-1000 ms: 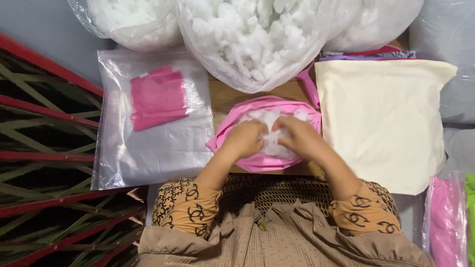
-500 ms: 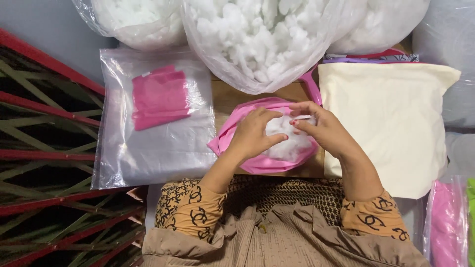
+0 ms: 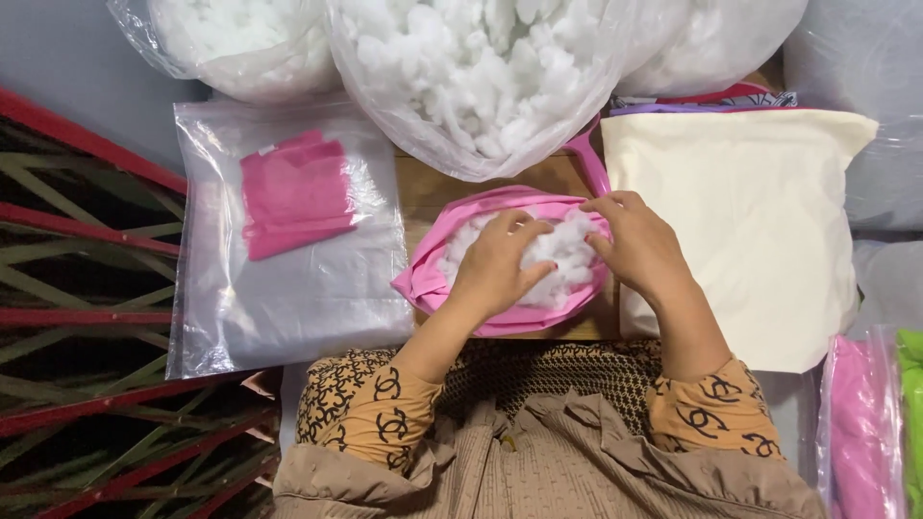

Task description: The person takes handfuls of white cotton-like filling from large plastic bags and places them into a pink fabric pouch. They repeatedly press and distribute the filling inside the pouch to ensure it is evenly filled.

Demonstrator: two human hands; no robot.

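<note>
Since a second ago both hands have shifted: the left hand (image 3: pixel 500 264) now presses, fingers spread, into the white fluffy stuffing (image 3: pixel 562 252) while the right hand (image 3: pixel 639 245) pinches the rim of the open pink fabric cover (image 3: pixel 433 284) near the wooden desk's front edge

A pink fabric cover (image 3: pixel 500 312) lies open-mouthed near the front edge of the wooden table (image 3: pixel 433 192), its rim spread into a rough oval. White fluffy stuffing (image 3: pixel 562 255) fills the opening, heaped slightly above the rim. A pink strap (image 3: pixel 588 159), seemingly part of the cover, runs toward the table's back edge.
</note>
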